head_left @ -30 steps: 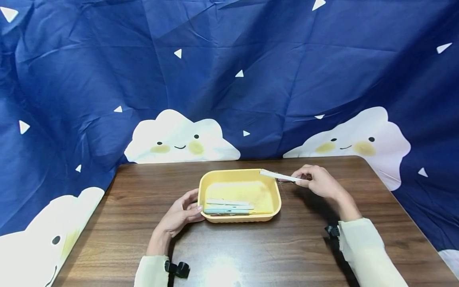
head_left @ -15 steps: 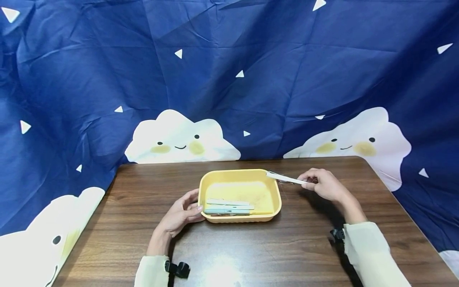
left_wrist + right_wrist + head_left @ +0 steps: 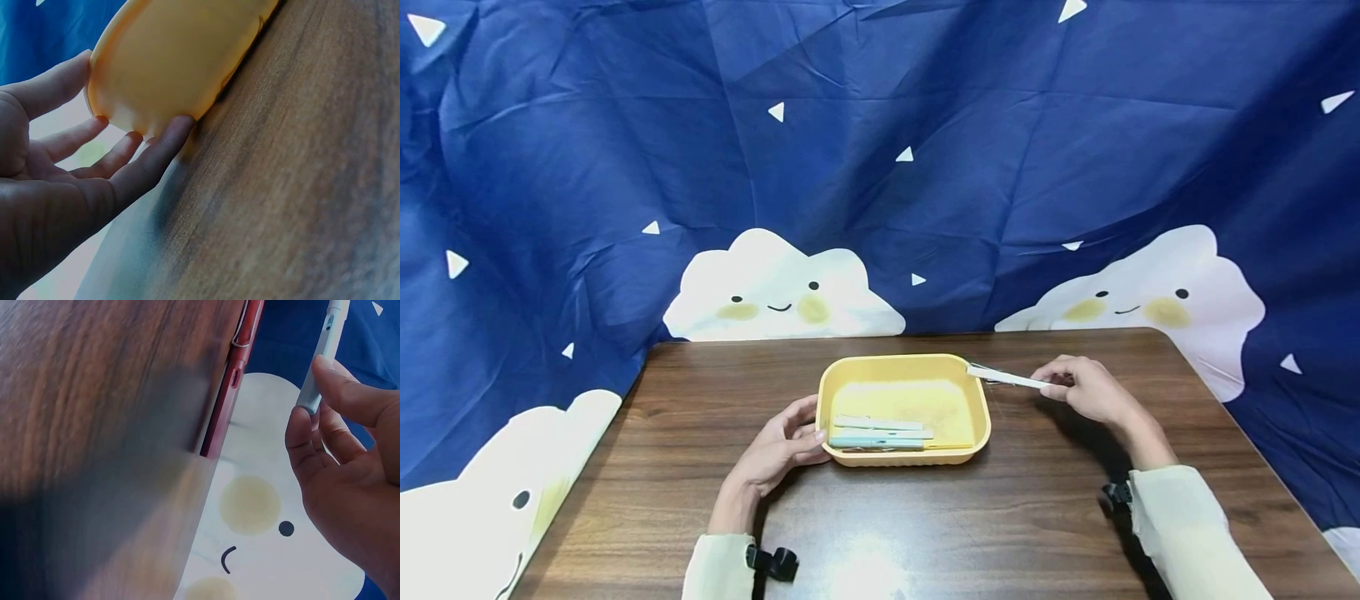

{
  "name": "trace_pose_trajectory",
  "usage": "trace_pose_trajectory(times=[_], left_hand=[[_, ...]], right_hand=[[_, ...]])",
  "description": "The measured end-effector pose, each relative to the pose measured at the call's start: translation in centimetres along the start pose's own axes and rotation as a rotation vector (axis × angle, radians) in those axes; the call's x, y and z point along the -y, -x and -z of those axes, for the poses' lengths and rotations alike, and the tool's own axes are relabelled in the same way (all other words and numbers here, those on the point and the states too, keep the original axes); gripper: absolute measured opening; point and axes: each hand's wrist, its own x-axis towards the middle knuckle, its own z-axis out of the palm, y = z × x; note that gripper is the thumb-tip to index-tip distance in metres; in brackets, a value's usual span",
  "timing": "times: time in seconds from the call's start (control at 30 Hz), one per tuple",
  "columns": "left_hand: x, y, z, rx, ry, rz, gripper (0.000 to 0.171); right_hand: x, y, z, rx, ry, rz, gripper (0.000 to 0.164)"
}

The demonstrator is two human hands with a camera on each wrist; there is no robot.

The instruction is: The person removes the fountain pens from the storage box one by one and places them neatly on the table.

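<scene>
A yellow plastic basket [image 3: 895, 386] stands on the wooden table. My left hand [image 3: 778, 446] holds its left end, thumb at the front corner and fingers against the outer wall [image 3: 162, 69]. Between thumb and fingers, my right hand [image 3: 1093, 387] pinches one end of a white pen [image 3: 1009, 377], whose other end overlaps the basket's back right rim. Below that pen, a red pen [image 3: 228, 390] with a metal clip lies on the table. Along the basket's front side rest several pens, among them a white one [image 3: 880, 423], a light blue one [image 3: 876, 443] and a yellow one [image 3: 949, 445].
The brown wooden table [image 3: 715, 375] ends at the back against a blue cloth [image 3: 850, 167] printed with white clouds and triangles. Each wrist wears a small black camera, such as the left one [image 3: 775, 563].
My right hand has moved right and slightly toward me with the white pen, drawing its tip from inside the basket's outline to the rim. The left hand and the basket stay put.
</scene>
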Motion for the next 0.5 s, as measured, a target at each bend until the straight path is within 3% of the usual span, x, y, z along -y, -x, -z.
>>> trace_pose_trajectory(times=[0.5], left_hand=[[0.0, -0.1, 0.0, -0.003, -0.008, 0.006, 0.066]], right_hand=[[-2.2, 1.0, 0.6, -0.012, 0.016, -0.030, 0.013]])
